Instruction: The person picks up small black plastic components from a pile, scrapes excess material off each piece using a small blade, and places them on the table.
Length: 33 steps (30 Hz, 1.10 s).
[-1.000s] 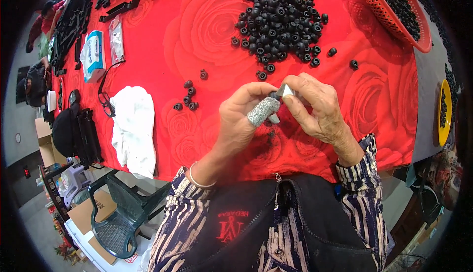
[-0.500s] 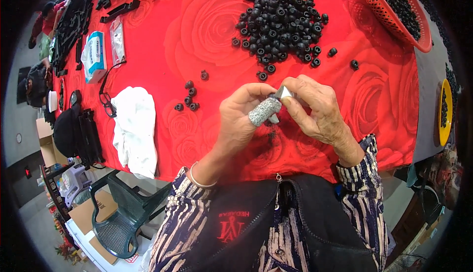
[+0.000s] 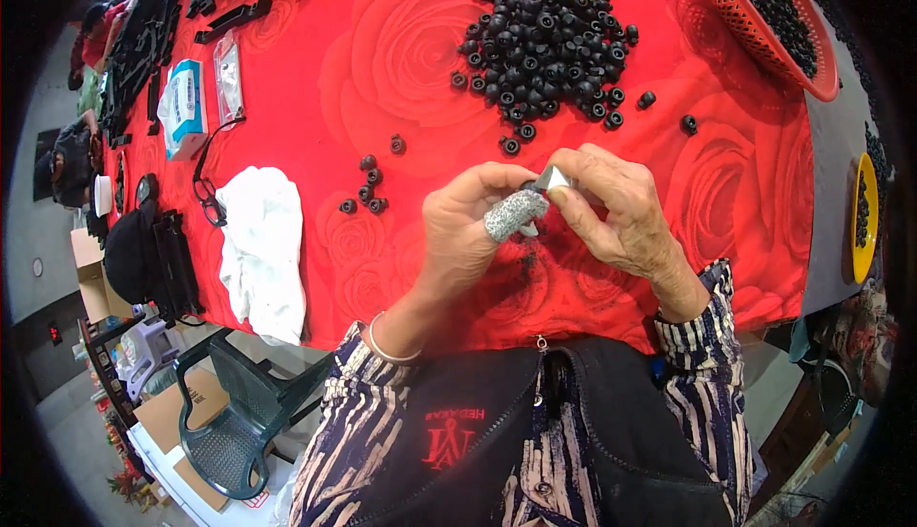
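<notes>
We see our left hand (image 3: pixel 463 221) and right hand (image 3: pixel 611 207) brought together above the table (image 3: pixel 401 283) with its red rose-patterned cloth, close to its near edge and about midway between its left and right edges. Our left forearm slants in from the lower left, the wrist fairly straight and ringed by a thin cream bangle (image 3: pixel 387 348); the thumb, wrapped in a grey speckled fabric sleeve (image 3: pixel 514 215), and the arched index finger pinch a small rounded black piece (image 3: pixel 530 186), mostly hidden, while we cannot tell how the remaining left fingers lie. Our right forearm rises from the lower right and the hand bends leftward, knuckles up, with thumb and index finger pinching a small pointed silvery blade (image 3: pixel 556 179) right beside the piece; the other right fingers curl beneath, partly hidden. Black crumbs (image 3: pixel 527 264) dot the cloth below our hands. A heap of small rounded black pieces (image 3: pixel 544 49) lies beyond, toward the table's far edge, and a red perforated plastic basket (image 3: pixel 755 49) leans at its far right corner.
</notes>
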Tool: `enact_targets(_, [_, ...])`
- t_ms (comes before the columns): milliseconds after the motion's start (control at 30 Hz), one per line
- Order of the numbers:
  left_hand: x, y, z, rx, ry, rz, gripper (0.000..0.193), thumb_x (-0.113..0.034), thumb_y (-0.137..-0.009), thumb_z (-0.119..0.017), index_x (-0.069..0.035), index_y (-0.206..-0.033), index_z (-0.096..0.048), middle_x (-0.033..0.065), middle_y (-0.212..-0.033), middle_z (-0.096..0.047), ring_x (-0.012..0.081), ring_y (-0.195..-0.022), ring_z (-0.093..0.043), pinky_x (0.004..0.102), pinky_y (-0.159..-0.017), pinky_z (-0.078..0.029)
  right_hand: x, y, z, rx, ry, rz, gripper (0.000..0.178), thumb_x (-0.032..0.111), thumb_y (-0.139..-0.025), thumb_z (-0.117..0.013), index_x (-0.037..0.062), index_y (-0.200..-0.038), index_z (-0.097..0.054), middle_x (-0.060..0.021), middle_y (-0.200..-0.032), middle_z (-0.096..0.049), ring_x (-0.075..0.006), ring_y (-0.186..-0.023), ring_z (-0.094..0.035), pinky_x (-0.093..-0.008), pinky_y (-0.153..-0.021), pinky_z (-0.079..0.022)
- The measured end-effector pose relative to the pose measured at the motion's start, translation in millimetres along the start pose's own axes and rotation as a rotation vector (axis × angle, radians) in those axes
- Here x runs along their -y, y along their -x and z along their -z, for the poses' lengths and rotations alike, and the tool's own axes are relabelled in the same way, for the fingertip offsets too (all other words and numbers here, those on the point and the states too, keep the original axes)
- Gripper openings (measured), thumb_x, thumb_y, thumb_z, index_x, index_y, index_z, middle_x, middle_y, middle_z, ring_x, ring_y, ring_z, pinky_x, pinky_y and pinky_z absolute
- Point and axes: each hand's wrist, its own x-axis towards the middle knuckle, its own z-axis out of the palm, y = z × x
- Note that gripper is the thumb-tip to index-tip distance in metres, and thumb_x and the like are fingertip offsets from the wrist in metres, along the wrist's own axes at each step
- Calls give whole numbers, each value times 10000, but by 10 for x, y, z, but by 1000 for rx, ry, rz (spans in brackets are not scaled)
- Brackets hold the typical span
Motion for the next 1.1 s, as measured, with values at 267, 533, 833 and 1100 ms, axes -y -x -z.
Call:
enact_targets(267, [7, 2, -8, 3, -25, -5, 218, -11, -821, -606, 47, -1026, -556, 70, -871, -619, 106, -772, -598, 222, -640, -512, -2, -6, -2, 13, 33, -3, 143, 44, -737, -616, -6, -854, -552, -127, -650, -499, -284, -564, -521, -365, -490, -403])
enact_targets(533, [54, 18, -5, -19, -29, -10, 214, -7, -825, -598, 49, -1027, -554, 73, -874, -620, 107, -770, -599, 226, -642, -512, 23, -3, -19, 8, 27, -21, 130, 39, -739, -612, -4, -846, -551, -126, -654, -510, -282, -567, -531, -366, -493, -407])
enact_targets(833, [80, 1, 3, -28, -1, -3, 214, -5, -823, -597, 60, -1021, -549, 92, -887, -619, 121, -774, -604, 236, -638, -522, -16, 19, -37, 27, -16, 42, 153, -14, -771, -579, -38, -921, -555, -87, -671, -492, -162, -512, -471, -279, -451, -355])
enact_targets(1100, [39, -49, 50, 24, 81, -59, 197, 9, -797, -624, 51, -985, -579, 95, -872, -624, 138, -746, -612, 240, -613, -525, -21, 42, -66, -133, -164, -48, 142, 32, -805, -568, -25, -933, -552, -47, -703, -516, -96, -534, -455, -226, -482, -354])
